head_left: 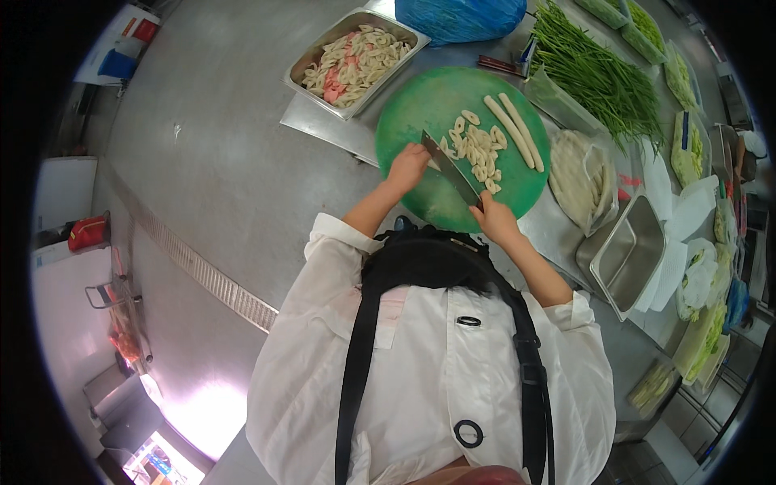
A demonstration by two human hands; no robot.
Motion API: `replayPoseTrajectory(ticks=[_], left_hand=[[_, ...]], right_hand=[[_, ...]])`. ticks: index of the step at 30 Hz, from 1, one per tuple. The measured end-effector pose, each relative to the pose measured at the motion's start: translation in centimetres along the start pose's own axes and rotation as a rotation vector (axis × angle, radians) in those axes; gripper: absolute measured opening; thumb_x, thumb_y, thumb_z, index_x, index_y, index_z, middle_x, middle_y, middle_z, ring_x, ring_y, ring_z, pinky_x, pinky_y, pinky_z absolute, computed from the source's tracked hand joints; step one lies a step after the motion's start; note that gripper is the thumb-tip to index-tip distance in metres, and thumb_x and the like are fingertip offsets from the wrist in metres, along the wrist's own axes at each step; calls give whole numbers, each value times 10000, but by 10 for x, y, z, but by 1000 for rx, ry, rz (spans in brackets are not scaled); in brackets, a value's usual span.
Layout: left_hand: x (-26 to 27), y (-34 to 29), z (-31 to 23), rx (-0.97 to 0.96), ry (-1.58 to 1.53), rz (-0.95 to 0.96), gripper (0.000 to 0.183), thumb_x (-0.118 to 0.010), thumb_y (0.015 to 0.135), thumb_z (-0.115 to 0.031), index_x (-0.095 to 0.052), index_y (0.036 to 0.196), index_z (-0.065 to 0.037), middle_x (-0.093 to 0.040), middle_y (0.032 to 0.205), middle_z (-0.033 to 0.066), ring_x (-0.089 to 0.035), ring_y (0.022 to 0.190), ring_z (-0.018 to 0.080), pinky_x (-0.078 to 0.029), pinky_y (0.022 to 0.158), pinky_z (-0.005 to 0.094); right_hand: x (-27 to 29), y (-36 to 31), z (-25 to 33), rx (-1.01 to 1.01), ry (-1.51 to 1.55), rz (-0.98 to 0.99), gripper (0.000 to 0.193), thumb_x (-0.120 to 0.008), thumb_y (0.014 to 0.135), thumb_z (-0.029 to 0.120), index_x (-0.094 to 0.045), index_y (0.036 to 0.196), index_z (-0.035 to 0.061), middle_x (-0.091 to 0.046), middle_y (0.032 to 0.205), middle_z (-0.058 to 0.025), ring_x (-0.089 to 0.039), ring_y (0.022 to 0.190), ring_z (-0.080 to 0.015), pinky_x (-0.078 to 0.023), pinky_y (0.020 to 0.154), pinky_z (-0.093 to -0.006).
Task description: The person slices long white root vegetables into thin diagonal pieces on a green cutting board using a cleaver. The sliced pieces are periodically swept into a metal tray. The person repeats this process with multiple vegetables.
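Observation:
My right hand (pixel 495 220) is closed around the handle of a kitchen knife (pixel 454 174), its dark blade slanting up and left across the round green cutting board (pixel 404 93). Close to the blade's far end, my left hand (pixel 408 167) has its fingers bent around a pale stick (pixel 434 165), mostly hidden by the hand and blade. On the blade's right side lies a loose heap of slanted, pale cut slices (pixel 482 149). Two whole pale sticks (pixel 517 133) rest side by side on the board's right part.
A metal pan (pixel 356 109) of pale and pink slices stands beyond the board, beside a blue plastic bag (pixel 461 18). To the right are long green stalks (pixel 594 69), a clear bag of pale sticks (pixel 580 179) and a deep metal pan (pixel 626 259).

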State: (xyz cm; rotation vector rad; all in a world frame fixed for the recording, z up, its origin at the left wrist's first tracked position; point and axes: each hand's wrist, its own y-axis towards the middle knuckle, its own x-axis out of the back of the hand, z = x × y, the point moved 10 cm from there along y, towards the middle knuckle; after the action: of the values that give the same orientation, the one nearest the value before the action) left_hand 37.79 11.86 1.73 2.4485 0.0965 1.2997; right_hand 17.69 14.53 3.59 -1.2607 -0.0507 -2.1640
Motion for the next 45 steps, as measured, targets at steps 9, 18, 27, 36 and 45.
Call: replayPoseTrajectory(ticks=[9,18,27,36,45], left_hand=[[5,-1,6,-10,-61,-73,97,-579,760,-25,-614,850,-28,-578,913,116,-546,940,322,-474,811,399],[1,-5,12,10,-39,-64,106,-589,752,-26,-608,856,-28,-583,920,124,-553,930,331,-475,800,406],[12,-4,19,11,-27,-160,62,-630,764,-50,-616,824,-40,-599,923,108,-561,911,327,-477,784,410],[11,-5,23,69,-40,-94,65,-629,754,-52,-593,809,-52,-565,880,106,-547,875,325,-472,760,418],[9,-7,32,113,-92,-78,25,-606,791,-56,-601,801,-34,-577,882,121,-575,886,329,-486,762,423]], right_hand=[[-21,52,2,-86,167,-176,314,-607,902,287,-462,929,9,-643,806,-215,-626,750,-420,-471,637,-497],[-12,8,0,-17,3,39,332,-599,898,286,-435,985,11,-654,808,-234,-638,747,-432,-493,637,-521],[-28,55,8,-94,181,-154,316,-603,903,281,-457,942,3,-640,777,-210,-623,742,-427,-473,649,-512],[-7,15,18,12,19,-6,322,-604,893,288,-450,964,14,-667,798,-199,-639,728,-417,-497,642,-514],[-34,64,21,-71,206,-115,321,-602,902,279,-445,942,2,-640,772,-221,-620,732,-435,-469,650,-517]])
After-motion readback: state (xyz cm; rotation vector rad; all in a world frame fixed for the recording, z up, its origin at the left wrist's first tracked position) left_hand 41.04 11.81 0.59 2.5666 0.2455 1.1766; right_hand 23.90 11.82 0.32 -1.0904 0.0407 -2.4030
